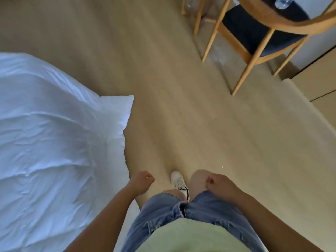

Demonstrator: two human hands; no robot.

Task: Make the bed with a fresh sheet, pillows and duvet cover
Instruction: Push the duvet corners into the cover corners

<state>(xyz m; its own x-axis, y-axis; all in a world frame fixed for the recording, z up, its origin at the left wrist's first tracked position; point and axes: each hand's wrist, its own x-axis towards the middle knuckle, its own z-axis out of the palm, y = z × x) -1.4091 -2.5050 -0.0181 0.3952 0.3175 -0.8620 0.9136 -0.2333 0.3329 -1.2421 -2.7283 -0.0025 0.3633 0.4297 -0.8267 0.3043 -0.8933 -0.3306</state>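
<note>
A white, wrinkled duvet (pixel 51 135) covers the bed along the left side of the view, and one pointed corner of it hangs over the bed's edge near the floor. I stand on the floor beside the bed. My left hand (pixel 143 180) hangs next to the bed's edge with loosely curled fingers and holds nothing. Above my right thigh, my right hand (pixel 217 182) is also loosely curled and holds nothing. Neither hand touches the bedding. No pillows are in view.
Light wooden floor (pixel 172 106) stretches ahead. A wooden chair (pixel 254 42) with a dark seat stands at the upper right, with a clear plastic bottle (pixel 282 2) beyond it. A pale cabinet (pixel 320 84) lines the right edge. My white shoe (pixel 178 180) is forward.
</note>
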